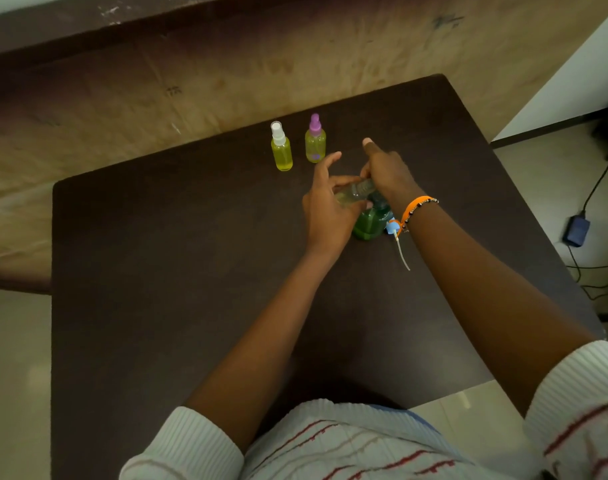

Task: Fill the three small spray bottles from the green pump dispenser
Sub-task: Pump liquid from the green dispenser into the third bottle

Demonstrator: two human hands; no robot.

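You are at a dark brown table [157,271] set against a worn tan wall, with pale floor on either side. Near the middle of the table stands the green pump dispenser [370,221], its top hidden under your right hand [385,171], which presses down on it with the forefinger stretched out and the other fingers curled over the pump head. Your left hand [326,213] is wrapped around a small clear bottle [352,192], holding it tilted on its side, its open neck up against the pump; the bottle holds a little pale liquid. Just to the right of the dispenser, touching or nearly touching it, lies a blue spray cap [392,226] with its thin tube trailing toward you. Farther back stand two filled bottles of yellow liquid, upright and close together: one with a white spray top [281,147], one with a purple spray top [315,140]. An orange bracelet [416,204] circles your right wrist. On the floor at right lies a dark power adapter [577,231] with its cable.
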